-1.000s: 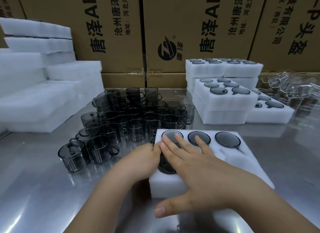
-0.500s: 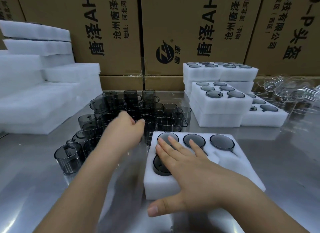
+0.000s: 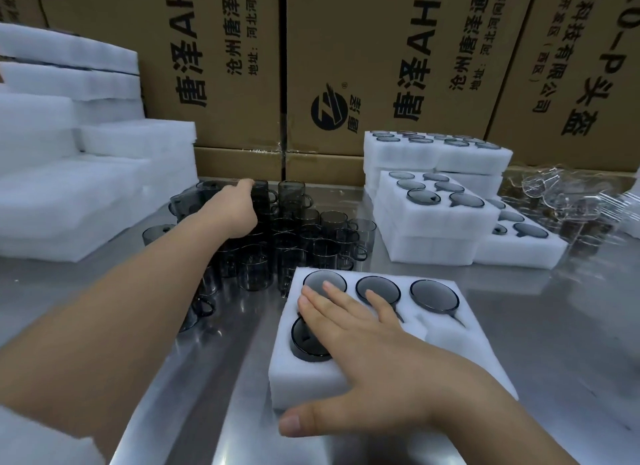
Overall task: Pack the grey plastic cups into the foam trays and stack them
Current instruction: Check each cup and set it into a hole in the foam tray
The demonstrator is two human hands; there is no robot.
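1. The foam tray (image 3: 453,341) lay on the steel table (image 3: 554,343). It held four packed cups (image 3: 434,295): three along its far row and a near-left cup (image 3: 304,343). The near pockets beside that cup were unfilled.
2. The right hand (image 3: 374,354) lay flat on the tray, fingers straight and spread over the near-left cup. Whether that cup was seated flush could not be told; if it stood proud, a tray stacked above would likely rock.
3. The left hand (image 3: 235,212) reached into the loose cups (image 3: 311,236) just beyond the tray's far-left corner. Blur hid its grip. These cups stood crowded and touching, so a snagged handle could topple neighbours.
4. Filled stacks (image 3: 433,222) stood beyond the tray's far-right corner.
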